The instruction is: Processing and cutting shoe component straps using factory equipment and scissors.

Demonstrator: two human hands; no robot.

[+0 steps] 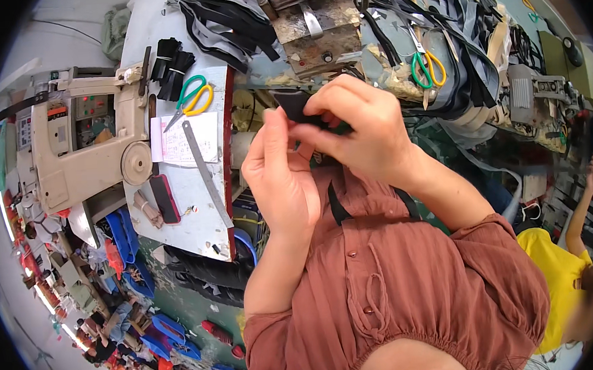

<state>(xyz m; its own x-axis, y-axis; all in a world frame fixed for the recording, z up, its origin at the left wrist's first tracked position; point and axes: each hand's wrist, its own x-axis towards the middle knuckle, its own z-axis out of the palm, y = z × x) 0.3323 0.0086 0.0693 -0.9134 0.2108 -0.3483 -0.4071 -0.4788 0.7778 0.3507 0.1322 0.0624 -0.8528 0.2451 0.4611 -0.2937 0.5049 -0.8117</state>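
Pinching away up there, my right hand (369, 121) has its thumb and fingers closed on a small black piece (289, 103), held up between both hands, just off the bench edge. Alongside comes my left hand (279, 179), thumb and fingers drawn narrow right by the piece's near end; whether they grip it, I can't tell from this angle. Below them spreads the reddish-brown blouse (426, 272).

Out to the left we go, onto the white table (183, 241): a steel ruler (206, 174) lies slantwise, its far end over a notepad (170, 149), and there's a dark phone (165, 199) nearer its left edge. Green-and-yellow scissors (183, 110) sit with their tips on the paper, and beyond them, bundled black strips (173, 70). Left of the table stands a beige machine (56, 184).

Ahead of the hands, a grimy metal machine (321, 39); to its right, a second pair of scissors (420, 48) among straps and scraps. Off right, a person in yellow (551, 284) raises an arm. Farthest left, blue bins (169, 329) dot the green floor.
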